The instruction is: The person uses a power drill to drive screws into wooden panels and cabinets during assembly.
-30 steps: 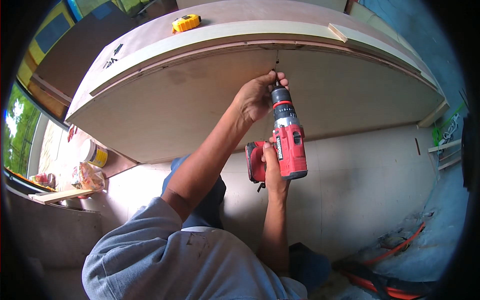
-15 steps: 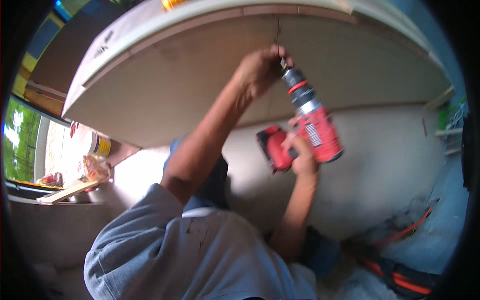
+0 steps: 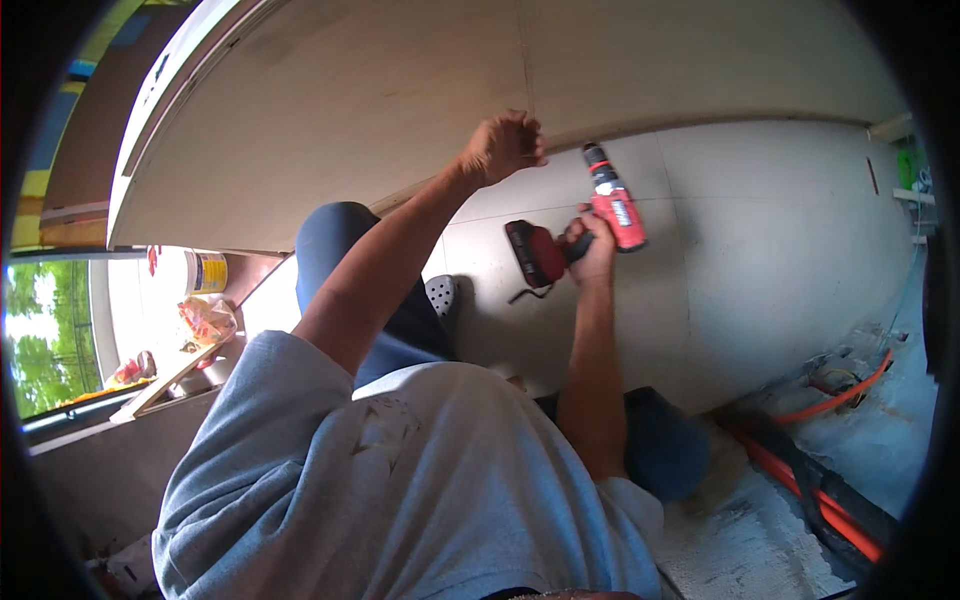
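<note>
Our right hand (image 3: 592, 245) is clamped on the red drill (image 3: 622, 215), which points away from us. Ahead and to the left of that hand, our left hand (image 3: 503, 147) curls, and we cannot tell whether it holds anything; beyond it spreads a wooden panel (image 3: 380, 100).

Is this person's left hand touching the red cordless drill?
Apart: the head view shows pale tiled floor between the left hand and the red cordless drill.
</note>
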A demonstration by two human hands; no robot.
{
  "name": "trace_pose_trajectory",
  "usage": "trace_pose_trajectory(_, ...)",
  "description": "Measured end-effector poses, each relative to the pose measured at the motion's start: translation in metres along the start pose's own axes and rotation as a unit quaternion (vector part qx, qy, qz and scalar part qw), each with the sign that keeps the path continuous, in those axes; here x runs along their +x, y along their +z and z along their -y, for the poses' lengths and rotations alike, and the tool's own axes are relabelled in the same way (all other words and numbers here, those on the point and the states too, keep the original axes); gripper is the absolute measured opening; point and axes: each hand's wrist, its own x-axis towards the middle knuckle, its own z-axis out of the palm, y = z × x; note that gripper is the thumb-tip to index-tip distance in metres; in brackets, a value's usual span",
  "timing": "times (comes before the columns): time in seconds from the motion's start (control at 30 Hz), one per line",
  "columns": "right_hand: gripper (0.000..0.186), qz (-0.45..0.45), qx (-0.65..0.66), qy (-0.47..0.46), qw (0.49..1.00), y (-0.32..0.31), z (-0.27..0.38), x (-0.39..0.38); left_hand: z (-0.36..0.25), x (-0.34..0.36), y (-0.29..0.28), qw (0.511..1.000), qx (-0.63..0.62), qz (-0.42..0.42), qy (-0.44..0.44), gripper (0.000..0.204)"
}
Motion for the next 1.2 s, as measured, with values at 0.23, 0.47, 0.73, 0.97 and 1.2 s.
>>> trace_pose_trajectory(0.23,0.015,0.018,0.014,0.078,0.997,0.032,-0.096,0.026,0.081,0.035,-0.096,0.901,0.202,-0.381,-0.046,0.018)
trace_pose_trajectory(0.47,0.016,-0.032,0.075,0.069,0.994,0.025,-0.100,0.047,0.081,0.052,-0.091,0.960,0.095,-0.265,-0.004,0.017)
trace_pose_trajectory(0.73,0.017,0.006,0.134,0.070,0.988,0.043,-0.117,0.051,0.069,0.053,-0.113,0.970,0.034,-0.238,-0.015,0.016)
trace_pose_trajectory(0.97,0.019,0.013,0.137,0.078,0.987,0.036,-0.117,0.058,0.066,0.053,-0.115,0.979,-0.033,-0.199,-0.011,0.011)
trace_pose_trajectory(1.2,0.016,0.019,0.210,0.092,0.973,0.039,-0.123,0.059,0.068,0.052,-0.100,0.973,0.006,-0.230,0.008,0.013)
